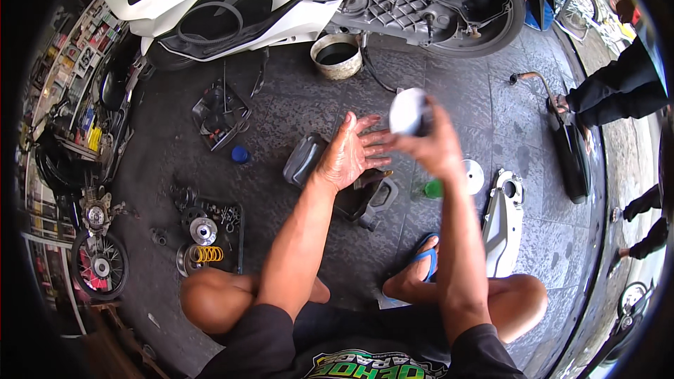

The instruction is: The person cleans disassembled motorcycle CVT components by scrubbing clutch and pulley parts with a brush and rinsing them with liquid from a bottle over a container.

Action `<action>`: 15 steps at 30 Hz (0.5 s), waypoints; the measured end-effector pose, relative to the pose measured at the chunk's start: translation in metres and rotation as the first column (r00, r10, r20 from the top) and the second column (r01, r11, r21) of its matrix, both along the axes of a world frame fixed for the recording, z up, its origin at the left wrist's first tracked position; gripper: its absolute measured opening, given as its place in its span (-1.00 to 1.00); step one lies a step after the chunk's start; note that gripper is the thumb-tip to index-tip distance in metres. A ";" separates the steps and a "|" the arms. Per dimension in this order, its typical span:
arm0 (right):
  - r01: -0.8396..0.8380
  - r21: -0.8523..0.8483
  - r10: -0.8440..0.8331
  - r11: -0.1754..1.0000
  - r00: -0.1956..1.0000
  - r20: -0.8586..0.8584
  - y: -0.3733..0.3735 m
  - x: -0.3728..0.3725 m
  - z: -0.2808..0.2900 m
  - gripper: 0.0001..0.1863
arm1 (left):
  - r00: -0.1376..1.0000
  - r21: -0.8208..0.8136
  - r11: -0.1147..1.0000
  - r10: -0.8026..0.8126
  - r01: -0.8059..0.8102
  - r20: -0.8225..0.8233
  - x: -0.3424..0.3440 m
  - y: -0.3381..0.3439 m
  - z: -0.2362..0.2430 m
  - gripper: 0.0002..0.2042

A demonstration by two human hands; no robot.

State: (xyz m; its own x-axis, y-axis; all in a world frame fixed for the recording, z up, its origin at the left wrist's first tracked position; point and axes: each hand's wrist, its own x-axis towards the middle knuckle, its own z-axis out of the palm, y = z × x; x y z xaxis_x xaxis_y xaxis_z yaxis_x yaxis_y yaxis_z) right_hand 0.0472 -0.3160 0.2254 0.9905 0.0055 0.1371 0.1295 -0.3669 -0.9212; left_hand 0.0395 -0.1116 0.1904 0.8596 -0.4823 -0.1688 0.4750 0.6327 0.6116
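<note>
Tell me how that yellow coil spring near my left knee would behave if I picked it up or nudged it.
The yellow coil spring would probably feel stiff when lifted, as its coils look thick and evenly spaced. Lying on its side, it may roll if nudged, being round, though the silver round part close by might block it one way.

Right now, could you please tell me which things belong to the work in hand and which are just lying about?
Likely belonging: blurred white object in the right hand; white scooter; yellow spring; silver cover.

Seemingly incidental: blue round item; parked motorcycle.
</note>
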 end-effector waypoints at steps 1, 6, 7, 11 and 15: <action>-0.014 -0.248 0.022 0.969 0.999 0.028 0.031 -0.006 -0.007 0.17 | 1.000 -0.060 0.998 -0.010 0.009 -0.024 -0.002 0.009 -0.004 -0.38; -0.253 -0.316 0.233 0.914 0.967 -0.101 0.085 -0.018 -0.084 0.08 | 0.945 0.377 0.897 0.299 -0.230 -0.136 -0.011 0.050 -0.056 -0.56; -0.251 -0.308 0.209 0.918 0.964 -0.164 0.081 -0.018 -0.100 0.03 | 0.915 0.401 0.884 0.344 -0.239 -0.213 -0.012 0.062 -0.080 -0.58; -0.024 -0.509 -0.170 0.861 0.928 -0.331 0.045 -0.025 -0.171 -0.19 | 0.853 0.724 0.631 0.509 -0.279 -0.115 -0.012 0.084 -0.140 -0.61; 0.037 -0.486 -0.190 0.873 0.944 -0.270 0.059 -0.040 -0.182 -0.44 | 0.808 0.706 0.636 0.569 -0.312 -0.154 -0.012 0.111 -0.179 -0.62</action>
